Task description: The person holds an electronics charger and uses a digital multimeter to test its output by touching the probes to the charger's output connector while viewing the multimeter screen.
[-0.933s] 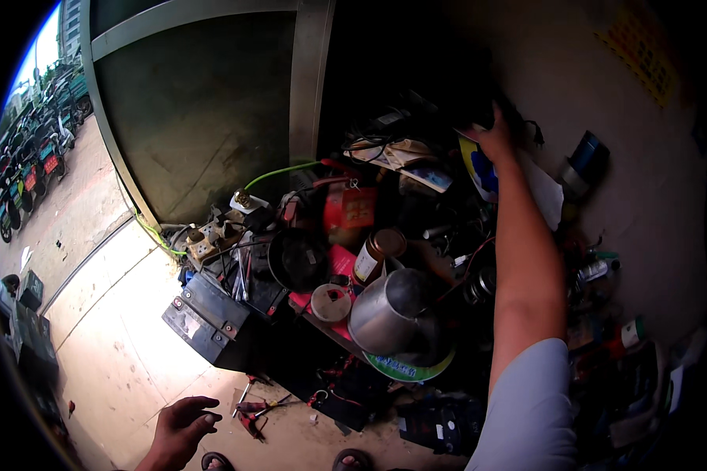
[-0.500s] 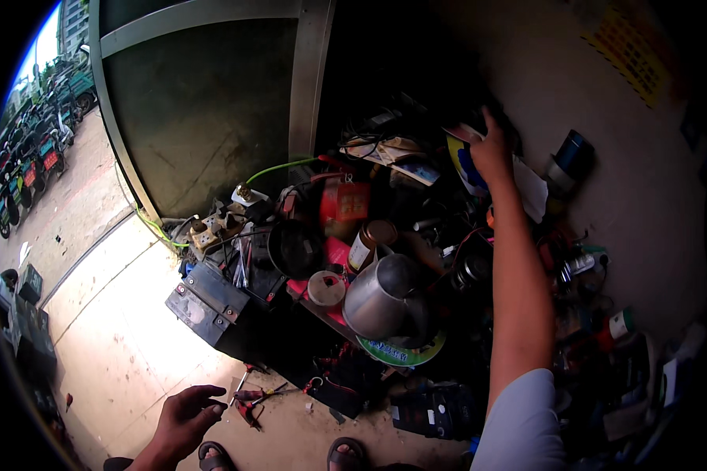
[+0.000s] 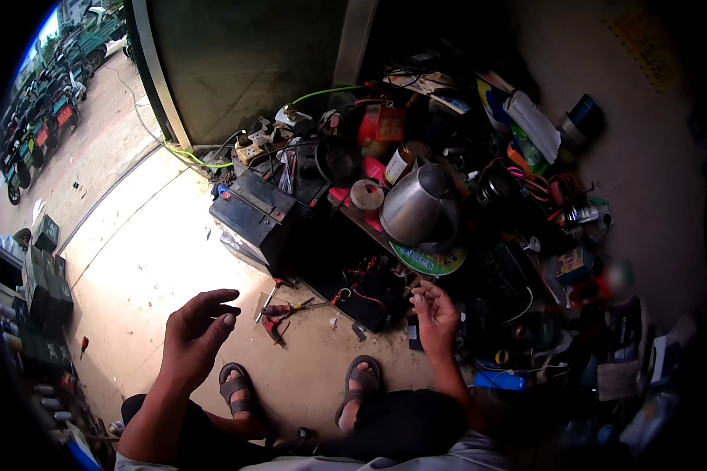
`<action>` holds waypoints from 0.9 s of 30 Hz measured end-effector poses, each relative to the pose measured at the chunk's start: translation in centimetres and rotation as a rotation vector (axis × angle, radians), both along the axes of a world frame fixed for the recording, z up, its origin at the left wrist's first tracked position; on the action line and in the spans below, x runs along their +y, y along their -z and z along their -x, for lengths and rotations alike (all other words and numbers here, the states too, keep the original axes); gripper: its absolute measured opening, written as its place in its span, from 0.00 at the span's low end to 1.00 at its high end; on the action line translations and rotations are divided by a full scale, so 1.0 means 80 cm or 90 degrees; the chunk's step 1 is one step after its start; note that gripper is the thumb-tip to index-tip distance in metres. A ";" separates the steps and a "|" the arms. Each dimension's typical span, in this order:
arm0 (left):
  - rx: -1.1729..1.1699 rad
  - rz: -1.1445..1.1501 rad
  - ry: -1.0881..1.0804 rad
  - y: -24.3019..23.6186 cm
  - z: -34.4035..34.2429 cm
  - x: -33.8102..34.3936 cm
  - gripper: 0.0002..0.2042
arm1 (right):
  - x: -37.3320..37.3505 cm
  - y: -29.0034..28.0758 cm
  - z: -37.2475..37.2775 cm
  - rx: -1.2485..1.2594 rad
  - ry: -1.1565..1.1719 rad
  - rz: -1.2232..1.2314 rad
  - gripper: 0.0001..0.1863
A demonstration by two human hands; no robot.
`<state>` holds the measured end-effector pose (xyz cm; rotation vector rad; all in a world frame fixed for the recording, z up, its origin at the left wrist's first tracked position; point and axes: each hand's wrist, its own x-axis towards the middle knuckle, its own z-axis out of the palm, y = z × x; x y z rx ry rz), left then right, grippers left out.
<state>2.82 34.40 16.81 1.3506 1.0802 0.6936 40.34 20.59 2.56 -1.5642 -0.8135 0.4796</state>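
Note:
My left hand [image 3: 195,339] hovers over the floor at the lower left, thumb and fingers apart, with nothing visible between them. My right hand [image 3: 436,318] is in front of the cluttered pile, its fingers curled together; whatever they hold, if anything, is too small or dark to make out. Between the hands, red-handled tools [image 3: 276,322] lie on the floor, among them a screwdriver. Beyond the right hand, a steel kettle [image 3: 413,206] stands by a green round plate or tray [image 3: 428,261]. A dark box-shaped battery [image 3: 251,202] sits beyond the left hand.
Behind the kettle are a white-labelled jar [image 3: 398,166], a red container [image 3: 381,127] and a power strip [image 3: 258,147]. Cables, papers and a blue item [image 3: 500,381] crowd the right side. Dark boxes [image 3: 43,282] stand at the left. My sandalled feet [image 3: 359,386] are on the floor.
My right hand has come back from the far papers to near my body, its fingers curled. My left hand has risen slightly. The view has shifted, so the pile appears higher and farther right.

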 end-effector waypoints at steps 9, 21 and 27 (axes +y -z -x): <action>-0.082 -0.072 0.001 -0.014 0.034 -0.011 0.16 | -0.061 -0.076 0.006 0.119 0.027 0.052 0.13; -0.092 -0.112 0.024 -0.024 0.050 -0.033 0.15 | 0.028 -0.021 -0.002 -0.273 -0.287 0.366 0.16; -0.025 -0.093 -0.002 -0.015 0.050 -0.034 0.14 | 0.077 0.137 -0.036 -0.498 -0.361 0.490 0.24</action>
